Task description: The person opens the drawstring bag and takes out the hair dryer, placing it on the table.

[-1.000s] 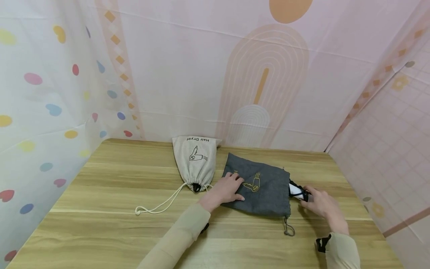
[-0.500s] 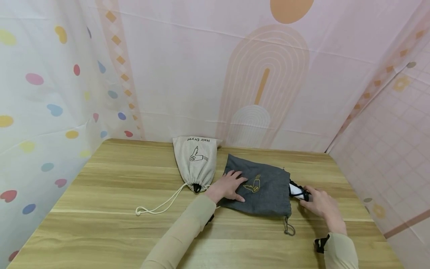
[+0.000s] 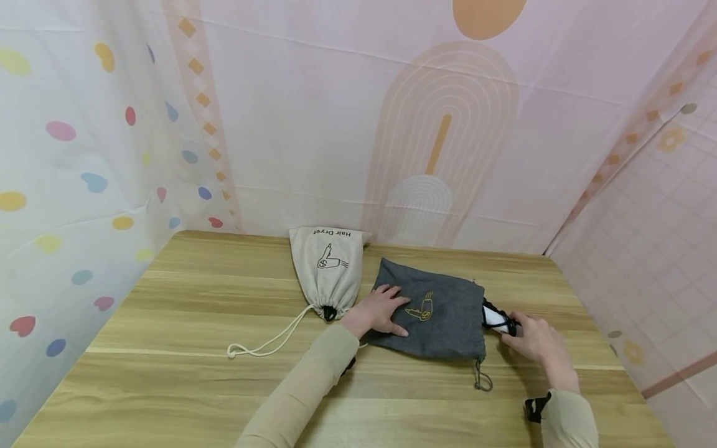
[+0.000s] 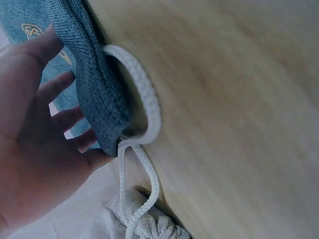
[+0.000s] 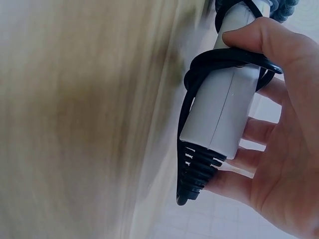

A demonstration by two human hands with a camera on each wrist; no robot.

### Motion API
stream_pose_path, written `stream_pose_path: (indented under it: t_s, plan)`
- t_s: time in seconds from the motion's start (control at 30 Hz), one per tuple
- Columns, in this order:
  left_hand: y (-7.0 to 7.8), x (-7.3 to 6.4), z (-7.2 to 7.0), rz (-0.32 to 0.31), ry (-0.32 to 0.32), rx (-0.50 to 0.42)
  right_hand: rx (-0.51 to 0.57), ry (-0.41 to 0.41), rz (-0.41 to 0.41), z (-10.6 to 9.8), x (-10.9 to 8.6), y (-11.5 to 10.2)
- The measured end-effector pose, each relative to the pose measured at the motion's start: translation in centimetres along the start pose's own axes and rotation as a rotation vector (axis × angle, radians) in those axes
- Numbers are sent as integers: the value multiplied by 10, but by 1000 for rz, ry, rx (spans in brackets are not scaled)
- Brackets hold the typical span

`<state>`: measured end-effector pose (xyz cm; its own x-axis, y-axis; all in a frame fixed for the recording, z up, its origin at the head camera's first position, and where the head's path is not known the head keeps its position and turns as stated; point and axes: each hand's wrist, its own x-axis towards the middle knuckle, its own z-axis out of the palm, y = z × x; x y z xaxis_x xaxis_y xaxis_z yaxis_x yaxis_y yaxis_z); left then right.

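Observation:
A dark grey drawstring bag (image 3: 450, 326) with a yellow hair dryer drawing lies flat on the wooden table, its mouth facing right. My left hand (image 3: 378, 313) rests on the bag's closed end with its fingers spread. Out of the mouth sticks the white handle of a hair dryer (image 3: 493, 318); the rest is hidden inside the bag. My right hand (image 3: 539, 342) holds that handle near its end. In the right wrist view a black cord (image 5: 214, 60) is wound round the handle, with the thumb over it and the fingers behind.
A light beige drawstring bag (image 3: 327, 274) marked "Hair Dryer" lies left of the grey one, something black showing at its gathered mouth. Its white cord (image 3: 271, 343) trails left and also runs beside my left hand. Patterned cloth (image 3: 313, 124) hangs behind the table (image 3: 185, 323).
My left hand has slid slightly right and its fingers have spread wider on the grey bag. The right hand and the hair dryer handle look nearly the same.

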<state>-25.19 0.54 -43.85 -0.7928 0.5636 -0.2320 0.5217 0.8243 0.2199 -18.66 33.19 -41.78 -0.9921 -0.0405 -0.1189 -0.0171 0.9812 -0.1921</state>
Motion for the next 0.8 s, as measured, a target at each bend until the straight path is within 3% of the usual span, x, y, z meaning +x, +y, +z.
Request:
stream_pose_path:
  t_s: [0.43,0.8]
  plan:
    - [1,-4,-1,-55,-11,7,-7,20,-26,-2,-5,7]
    - [2,-5,-1,-51,-6,-6,9,32,-29,-3,-9,11]
